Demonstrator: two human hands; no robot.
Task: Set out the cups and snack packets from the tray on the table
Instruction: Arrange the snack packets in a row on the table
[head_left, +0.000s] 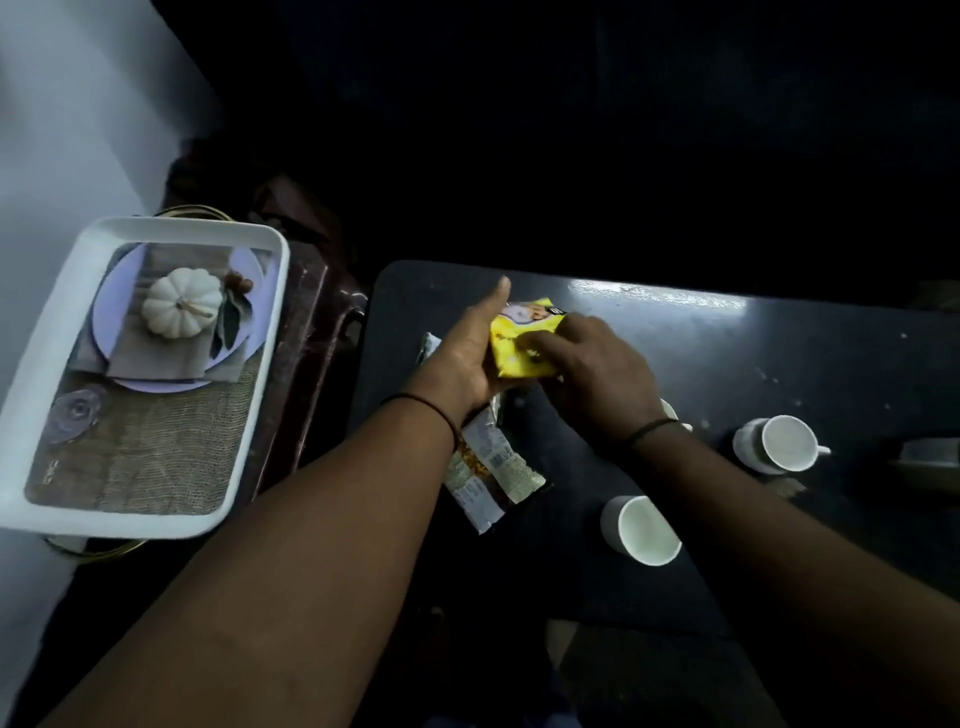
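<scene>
Both hands met over the dark table (779, 364) on a yellow packet (522, 345). The left hand (470, 353) cupped the packet's left edge from beneath, thumb stretched up and away from the fingers, which were hidden under the packet. The right hand (597, 369) lay over the packet's right side, its fingers (540, 340) pressed together flat on the yellow face. Whether the packet rested on the table or was lifted just clear of it could not be told.

A second packet (491, 467), silvery with printed panels, lay on the table below the left wrist, partly covered by it. Another foil edge (428, 348) showed just left of the left hand.

2 white cups sat on the table to the right: a near cup (641, 530) and a far cup (779, 444) with its handle pointing right, apart from each other.

The white tray (260, 364) sat off the table to the left, its printed base showing a pumpkin and plate, with no cups or packets in it.
</scene>
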